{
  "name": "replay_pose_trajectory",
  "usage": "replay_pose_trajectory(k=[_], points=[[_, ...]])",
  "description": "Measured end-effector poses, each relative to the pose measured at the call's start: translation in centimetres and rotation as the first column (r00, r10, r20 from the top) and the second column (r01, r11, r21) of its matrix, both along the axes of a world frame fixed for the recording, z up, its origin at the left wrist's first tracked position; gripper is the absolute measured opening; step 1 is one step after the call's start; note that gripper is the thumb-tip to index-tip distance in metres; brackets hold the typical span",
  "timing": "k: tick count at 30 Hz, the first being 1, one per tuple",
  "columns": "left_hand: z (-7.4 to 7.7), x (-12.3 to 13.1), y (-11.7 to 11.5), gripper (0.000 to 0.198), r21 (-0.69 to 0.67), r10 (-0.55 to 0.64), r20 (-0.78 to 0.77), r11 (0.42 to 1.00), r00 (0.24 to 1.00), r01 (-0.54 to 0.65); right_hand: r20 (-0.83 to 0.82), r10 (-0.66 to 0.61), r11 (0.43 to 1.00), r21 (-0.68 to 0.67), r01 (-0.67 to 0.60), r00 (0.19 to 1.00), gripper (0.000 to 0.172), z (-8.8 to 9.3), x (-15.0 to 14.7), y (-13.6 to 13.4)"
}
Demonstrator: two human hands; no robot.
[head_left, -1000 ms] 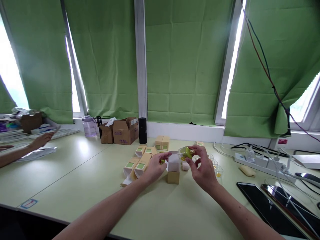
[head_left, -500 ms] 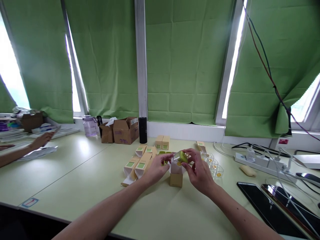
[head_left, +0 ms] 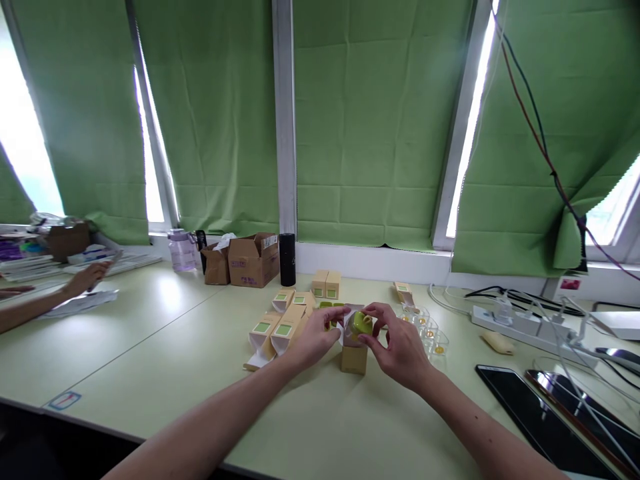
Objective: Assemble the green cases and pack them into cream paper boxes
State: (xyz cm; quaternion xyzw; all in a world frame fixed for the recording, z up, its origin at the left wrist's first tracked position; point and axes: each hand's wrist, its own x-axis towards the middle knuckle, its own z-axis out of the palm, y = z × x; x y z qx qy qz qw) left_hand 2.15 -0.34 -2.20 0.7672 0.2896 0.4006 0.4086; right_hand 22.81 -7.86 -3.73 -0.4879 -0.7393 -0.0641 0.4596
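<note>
A small open cardboard box [head_left: 353, 360] stands upright on the table in front of me, its pale flaps spread at the top. Between thumb and fingers, my right hand [head_left: 400, 343] grips a small clear glass cup with a green top [head_left: 362, 323], tilted over the box's mouth. My left hand [head_left: 317, 333] is closed at the box's left flap, fingertips close to the cup. Several cardboard boxes with green labels [head_left: 284, 331] lie left of it. Small clear cups with yellow bits inside [head_left: 439, 349] stand to the right. Green pieces behind my left fingers are partly hidden.
Two closed boxes [head_left: 326, 285] stand farther back. Brown cartons [head_left: 254, 261], a black tumbler [head_left: 287, 260] and a purple jug [head_left: 182, 251] line the window side. Phones [head_left: 535, 413] and a power strip [head_left: 525, 327] lie right. Another person's hand [head_left: 87, 279] is far left.
The green-topped cup has turned from lying nearly sideways to more upright and has lowered toward the box's opening. My left fingers have come away from its glass end toward the flap.
</note>
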Motion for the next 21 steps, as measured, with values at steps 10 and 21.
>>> replay_pose_trajectory(k=[10,21], points=[[-0.31,-0.02,0.3,0.065,-0.02,0.008,0.01,1.0,1.0,-0.008,0.043,0.037,0.996,-0.08,-0.033,0.998,0.026,-0.18,-0.01,0.02],[-0.63,0.07,0.33,0.064,-0.025,0.013,0.041,1.0,0.999,-0.011,-0.068,0.103,0.981,-0.155,-0.113,0.992,0.012,-0.51,-0.49,0.3]])
